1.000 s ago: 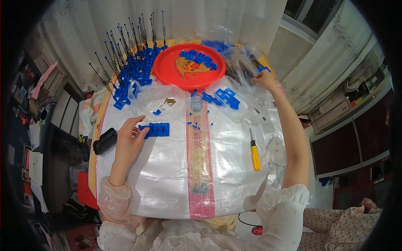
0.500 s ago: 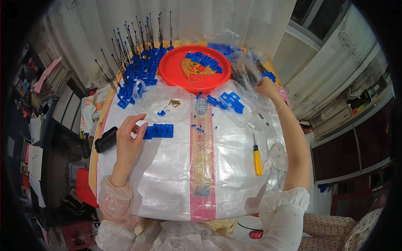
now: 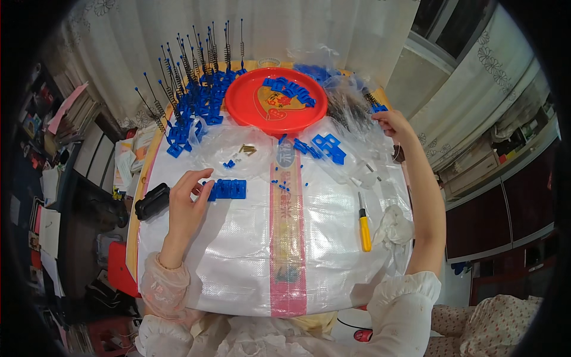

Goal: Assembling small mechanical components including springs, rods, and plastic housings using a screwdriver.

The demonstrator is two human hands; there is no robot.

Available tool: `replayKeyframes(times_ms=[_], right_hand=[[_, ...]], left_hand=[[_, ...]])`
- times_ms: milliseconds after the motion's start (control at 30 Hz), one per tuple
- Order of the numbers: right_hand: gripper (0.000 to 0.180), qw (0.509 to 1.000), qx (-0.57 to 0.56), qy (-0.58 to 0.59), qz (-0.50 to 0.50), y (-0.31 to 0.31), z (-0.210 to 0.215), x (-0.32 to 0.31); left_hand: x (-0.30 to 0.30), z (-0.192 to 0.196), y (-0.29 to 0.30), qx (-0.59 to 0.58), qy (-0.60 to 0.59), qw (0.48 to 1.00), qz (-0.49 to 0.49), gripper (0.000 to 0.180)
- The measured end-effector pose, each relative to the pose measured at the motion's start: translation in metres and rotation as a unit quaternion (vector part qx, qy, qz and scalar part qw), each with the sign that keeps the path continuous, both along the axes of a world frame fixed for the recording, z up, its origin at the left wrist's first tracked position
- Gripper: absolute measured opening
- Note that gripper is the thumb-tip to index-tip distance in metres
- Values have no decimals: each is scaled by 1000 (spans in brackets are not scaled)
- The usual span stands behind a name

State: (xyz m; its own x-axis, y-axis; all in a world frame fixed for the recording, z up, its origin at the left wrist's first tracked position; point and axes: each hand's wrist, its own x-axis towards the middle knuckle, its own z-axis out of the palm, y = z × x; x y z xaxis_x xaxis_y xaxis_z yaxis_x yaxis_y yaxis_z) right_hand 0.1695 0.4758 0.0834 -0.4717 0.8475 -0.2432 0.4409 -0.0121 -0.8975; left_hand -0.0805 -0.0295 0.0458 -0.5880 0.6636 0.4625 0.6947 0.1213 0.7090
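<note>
My left hand (image 3: 187, 199) rests on the white woven sheet (image 3: 250, 250), its fingertips touching the left end of a row of blue plastic parts (image 3: 229, 189). My right hand (image 3: 392, 123) reaches to the far right of the table and pinches a small blue part with a spring (image 3: 376, 107) beside a clear plastic bag (image 3: 351, 104). A red round tray (image 3: 284, 107) holding blue parts sits at the far middle. Between tray and hands lie loose blue parts (image 3: 324, 147).
Many blue parts with upright spring antennas (image 3: 193, 98) stand at the far left. A yellow-handled screwdriver (image 3: 363, 223) and a crumpled white cloth (image 3: 394, 226) lie at the right. A black object (image 3: 152, 201) sits at the left table edge. Small brass pieces (image 3: 247, 149) lie on clear plastic.
The view has shifted slightly. My right hand has pulled back a little from the bag toward the right edge. My left hand stays by the row of blue parts.
</note>
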Motion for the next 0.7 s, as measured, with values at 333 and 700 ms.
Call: replayKeyframes(times_ms=[333,700], right_hand=[[13,945,-154,287,-3,-62,29,119],[14,943,-147,251,161,-281,46,90]], left_hand=[[11,7,6,41,-2,999,-21,22],[54,27,6,-28,-185,955,-228,22]])
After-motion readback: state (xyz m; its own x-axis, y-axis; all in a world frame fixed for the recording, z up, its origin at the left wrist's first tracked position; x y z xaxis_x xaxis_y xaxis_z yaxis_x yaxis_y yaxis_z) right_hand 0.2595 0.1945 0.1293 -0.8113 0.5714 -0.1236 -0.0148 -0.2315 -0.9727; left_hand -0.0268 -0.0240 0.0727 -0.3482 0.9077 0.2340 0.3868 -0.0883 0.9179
